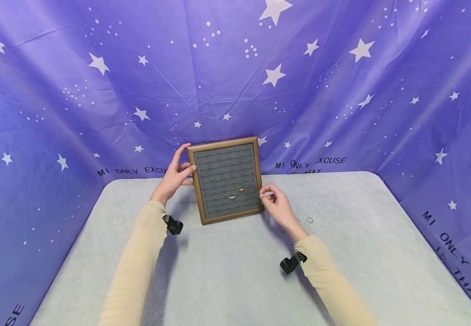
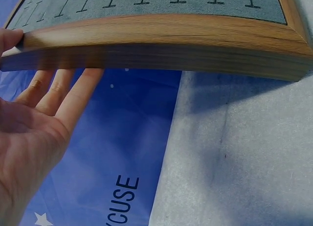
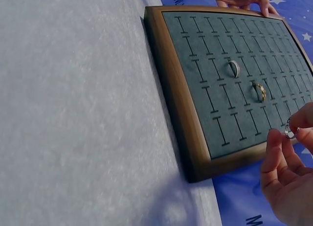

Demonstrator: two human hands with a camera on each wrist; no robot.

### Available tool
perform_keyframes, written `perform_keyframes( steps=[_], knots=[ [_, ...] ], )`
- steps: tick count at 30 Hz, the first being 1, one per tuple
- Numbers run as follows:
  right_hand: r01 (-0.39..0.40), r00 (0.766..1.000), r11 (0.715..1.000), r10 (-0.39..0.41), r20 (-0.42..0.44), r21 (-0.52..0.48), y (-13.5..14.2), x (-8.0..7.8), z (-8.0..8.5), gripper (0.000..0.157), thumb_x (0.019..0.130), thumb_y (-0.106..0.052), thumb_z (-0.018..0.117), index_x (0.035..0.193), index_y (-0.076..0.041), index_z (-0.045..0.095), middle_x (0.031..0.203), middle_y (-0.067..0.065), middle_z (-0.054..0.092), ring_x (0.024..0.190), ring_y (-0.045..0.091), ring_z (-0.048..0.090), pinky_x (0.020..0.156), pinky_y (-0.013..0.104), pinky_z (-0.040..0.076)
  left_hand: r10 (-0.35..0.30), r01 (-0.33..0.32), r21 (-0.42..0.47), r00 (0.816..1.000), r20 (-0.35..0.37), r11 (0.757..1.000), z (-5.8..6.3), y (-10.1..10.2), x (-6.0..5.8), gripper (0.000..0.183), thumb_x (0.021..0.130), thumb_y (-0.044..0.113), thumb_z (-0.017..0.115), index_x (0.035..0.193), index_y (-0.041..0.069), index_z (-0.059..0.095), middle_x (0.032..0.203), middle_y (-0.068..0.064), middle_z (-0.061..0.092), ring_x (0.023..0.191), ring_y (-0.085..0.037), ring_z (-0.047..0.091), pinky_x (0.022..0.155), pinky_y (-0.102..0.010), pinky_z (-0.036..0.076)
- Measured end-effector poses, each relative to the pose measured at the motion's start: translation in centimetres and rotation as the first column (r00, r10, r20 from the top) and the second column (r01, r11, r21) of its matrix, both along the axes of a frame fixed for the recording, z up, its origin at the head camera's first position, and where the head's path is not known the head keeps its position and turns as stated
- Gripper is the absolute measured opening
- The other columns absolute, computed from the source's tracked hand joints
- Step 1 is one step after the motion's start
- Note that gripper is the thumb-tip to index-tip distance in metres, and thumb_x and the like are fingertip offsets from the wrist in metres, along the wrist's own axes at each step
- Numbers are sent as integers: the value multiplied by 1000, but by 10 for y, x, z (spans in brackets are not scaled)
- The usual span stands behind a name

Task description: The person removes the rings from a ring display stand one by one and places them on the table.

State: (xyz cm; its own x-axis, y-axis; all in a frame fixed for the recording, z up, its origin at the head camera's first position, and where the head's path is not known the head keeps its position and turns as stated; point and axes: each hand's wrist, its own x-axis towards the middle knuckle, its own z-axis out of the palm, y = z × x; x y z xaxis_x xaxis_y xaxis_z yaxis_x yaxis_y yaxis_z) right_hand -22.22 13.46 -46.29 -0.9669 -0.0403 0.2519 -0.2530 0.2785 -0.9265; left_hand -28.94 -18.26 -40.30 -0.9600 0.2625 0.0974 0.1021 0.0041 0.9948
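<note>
A ring display board with a brown wooden frame [image 1: 223, 143] and a dark slotted pad [image 3: 215, 89] stands propped up at the back of the table. My left hand [image 1: 172, 179] grips its left edge, thumb on the front and several fingers [image 2: 78, 91] behind. Two rings sit in the slots: a silver ring [image 3: 236, 69] and, beside it, a gold one [image 3: 263, 92]. By the board's lower right edge, my right hand [image 1: 278, 206] pinches a silver-coloured ring [image 3: 287, 130] between thumb and fingertips, in front of the frame.
On the table [image 1: 235, 271], a loose ring [image 1: 310, 222] lies right of my right wrist, with others partly hidden by that wrist. A purple star-printed cloth [image 1: 219, 68] hangs close behind the board and along both sides.
</note>
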Motion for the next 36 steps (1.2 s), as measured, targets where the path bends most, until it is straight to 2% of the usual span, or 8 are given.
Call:
perform_keyframes(
  steps=[5, 8, 11, 14, 19, 24, 26, 36],
  knots=[
    [-15, 1000, 1000, 15, 8, -11, 2, 14, 19, 11, 91, 8, 56, 100, 14, 57, 102, 28, 58, 77, 36, 59, 57, 18, 43, -11, 11, -13, 1000, -11, 1000, 8, 2, 7, 71, 98, 4, 53, 153, 32, 19, 119, -29, 52, 94, -23, 63, 82, -57, 52],
    [-15, 1000, 1000, 16, 20, -17, 5, 20, 26, 11, 91, 9, 55, 101, 15, 56, 101, 30, 58, 75, 29, 60, 58, 18, 44, -13, 12, -14, 1000, -15, 1000, 8, 2, 7, 71, 98, 5, 54, 153, 31, 19, 120, -29, 51, 94, -23, 63, 82, -58, 51],
    [-14, 999, 999, 16, 35, -38, 9, 21, 26, 11, 92, 9, 54, 101, 15, 55, 97, 30, 58, 69, 13, 59, 57, 18, 43, -13, 12, -10, 1000, -15, 1000, 7, 1, 6, 71, 98, 5, 54, 154, 31, 19, 122, -30, 51, 94, -24, 63, 81, -58, 52],
    [-15, 999, 998, 18, 48, -68, 15, 20, 23, 11, 93, 8, 54, 102, 15, 55, 98, 31, 57, 67, 6, 57, 54, 18, 42, -16, 16, -9, 1000, -12, 1000, 6, 0, 4, 71, 98, 6, 54, 154, 31, 18, 123, -30, 51, 95, -25, 63, 79, -54, 54],
    [-6, 998, 996, 13, 66, -92, 25, 19, 16, 11, 93, 9, 54, 102, 15, 55, 99, 32, 56, 71, 16, 60, 55, 19, 44, -25, 25, 5, 1000, 0, 1000, 6, 0, 3, 72, 98, 5, 53, 154, 32, 17, 122, -30, 50, 95, -25, 63, 76, -49, 56],
    [17, 997, 992, -8, 77, -121, 38, 9, -5, 11, 93, 6, 56, 103, 12, 56, 95, 18, 60, 73, 21, 61, 60, 22, 48, -30, 30, 14, 1000, 1, 999, 5, 0, 3, 72, 98, 4, 53, 154, 32, 17, 120, -30, 51, 92, -25, 64, 76, -49, 56],
    [26, 997, 992, -17, 75, -127, 42, 6, -12, 12, 94, 4, 56, 103, 11, 56, 93, 11, 61, 71, 16, 61, 58, 22, 47, -31, 31, 16, 1000, 1, 999, 5, 0, 3, 72, 98, 4, 53, 154, 32, 17, 119, -29, 52, 92, -24, 64, 76, -49, 56],
    [39, 995, 992, -27, 100, -119, 56, 8, -17, 13, 94, 4, 57, 104, 12, 57, 97, 23, 61, 70, 16, 61, 54, 22, 46, -29, 29, 16, 1000, 1, 999, 5, -1, 3, 72, 97, 3, 53, 153, 32, 18, 119, -29, 52, 93, -24, 64, 77, -51, 55]
  ],
)
